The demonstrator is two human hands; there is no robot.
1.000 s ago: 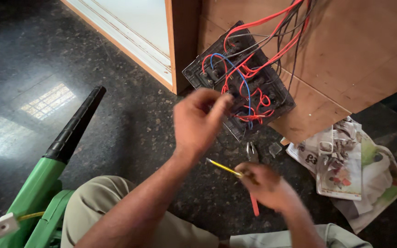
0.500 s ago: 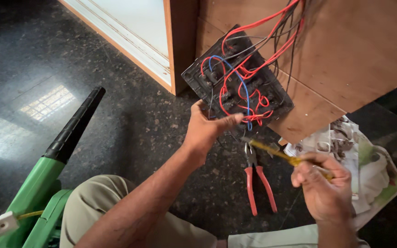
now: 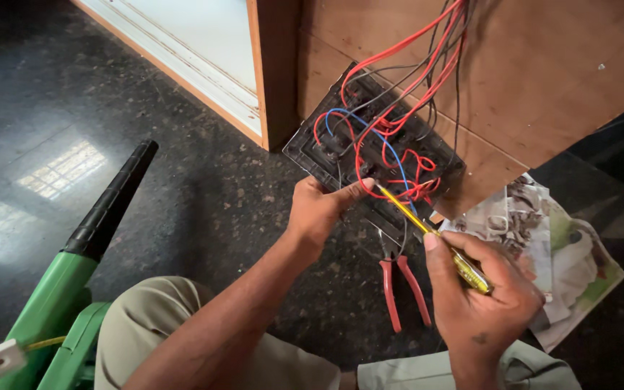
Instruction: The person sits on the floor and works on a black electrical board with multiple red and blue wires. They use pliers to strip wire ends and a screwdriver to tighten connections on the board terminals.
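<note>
A dark switch plate [image 3: 312,148] lies back side up against a wooden board, with red, blue and black wires [image 3: 391,123] running into it. My left hand [image 3: 323,209] grips the plate's near edge, thumb pressed by the wires. My right hand [image 3: 482,296] holds a yellow-handled screwdriver [image 3: 431,235], whose tip rests among the red wires close to my left thumb.
Red-handled pliers [image 3: 402,289] lie on the dark speckled floor between my hands. A crumpled newspaper with small parts [image 3: 550,245] sits at the right. A green blower with a black nozzle [image 3: 88,238] lies at the left. A wooden board [image 3: 543,79] and white panel [image 3: 204,36] stand behind.
My right hand picked the screwdriver up from near the pliers and brought its tip to the wires. My left hand dropped from above the plate to grip its near edge.
</note>
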